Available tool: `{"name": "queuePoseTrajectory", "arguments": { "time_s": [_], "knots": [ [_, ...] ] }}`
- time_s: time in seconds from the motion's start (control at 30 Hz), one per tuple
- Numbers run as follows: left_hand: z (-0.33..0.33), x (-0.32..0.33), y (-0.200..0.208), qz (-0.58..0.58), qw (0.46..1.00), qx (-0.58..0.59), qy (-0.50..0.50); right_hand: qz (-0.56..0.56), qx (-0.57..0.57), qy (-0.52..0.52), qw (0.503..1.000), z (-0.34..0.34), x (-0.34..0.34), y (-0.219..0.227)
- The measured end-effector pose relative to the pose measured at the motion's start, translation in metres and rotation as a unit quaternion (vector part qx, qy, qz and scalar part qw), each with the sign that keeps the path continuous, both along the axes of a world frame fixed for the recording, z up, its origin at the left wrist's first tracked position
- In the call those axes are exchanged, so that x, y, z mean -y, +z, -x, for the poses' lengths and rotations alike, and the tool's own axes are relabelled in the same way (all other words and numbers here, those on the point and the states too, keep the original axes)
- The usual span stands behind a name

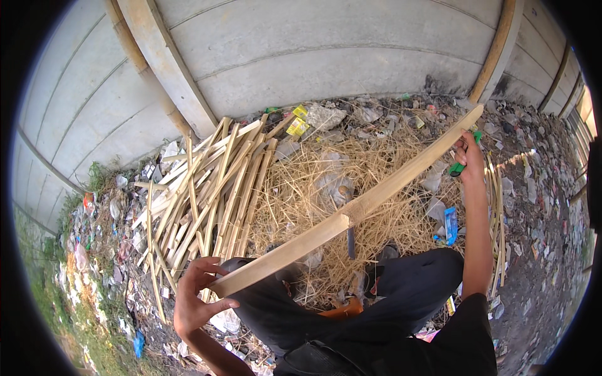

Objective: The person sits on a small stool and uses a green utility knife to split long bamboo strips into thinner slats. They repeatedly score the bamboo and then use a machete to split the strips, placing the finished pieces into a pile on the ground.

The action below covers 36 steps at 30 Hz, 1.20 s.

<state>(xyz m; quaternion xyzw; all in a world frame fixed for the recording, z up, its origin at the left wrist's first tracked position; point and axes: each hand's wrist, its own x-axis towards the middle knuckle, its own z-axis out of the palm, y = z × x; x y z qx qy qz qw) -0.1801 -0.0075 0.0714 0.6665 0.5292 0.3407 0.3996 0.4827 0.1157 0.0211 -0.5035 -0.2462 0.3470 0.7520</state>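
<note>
A long split bamboo strip (404, 177) slants across the view, its left end low above my left thigh and its right end raised. At the lower end is my left hand (195, 299), with the strip's tip between fingers and thumb. My right hand (469, 156) grips the strip near its upper end. Green cloth-like material (457, 169) shows at that hand; I cannot tell whether it is held too. Below the strip's middle, a knife-like tool (351, 243) shows a dark blade, with a rounded brownish end above the strip. The strip hides its middle.
A heap of split bamboo strips (219, 182) lies at the left by the concrete wall (338, 44). Straw-like bamboo shavings (301, 188) cover the ground ahead of my legs. Several thin strips (497, 219) lie beyond my right forearm. Litter (539, 250) is scattered around.
</note>
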Motion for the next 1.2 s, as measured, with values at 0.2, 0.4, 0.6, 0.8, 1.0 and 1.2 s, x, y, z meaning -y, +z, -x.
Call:
{"name": "queuePoseTrajectory", "arguments": {
  "time_s": [0.2,0.4,0.6,0.8,1.0,1.2],
  "knots": [
    [-0.015,0.001,0.019,-0.18,0.955,-0.216,0.092,0.005,-0.017,-0.028,0.999,-0.011,0.004,-0.007],
    [-0.09,0.01,0.05,-0.306,0.893,-0.302,0.133,0.036,0.007,0.0,0.999,0.036,0.006,0.006],
    [-0.144,-0.03,0.026,-0.227,0.93,-0.289,-0.03,0.072,0.03,0.067,0.995,0.092,0.012,0.021],
    [-0.15,-0.041,-0.012,-0.047,0.942,-0.326,-0.069,0.045,0.029,0.098,0.994,0.117,0.027,0.033],
    [-0.138,-0.036,-0.034,0.088,0.976,-0.142,-0.137,0.033,0.125,0.107,0.986,0.133,0.037,0.054],
    [-0.154,-0.021,-0.059,0.105,0.993,0.0,-0.056,-0.065,0.243,0.163,0.954,0.155,0.05,0.029]
  ]
}}
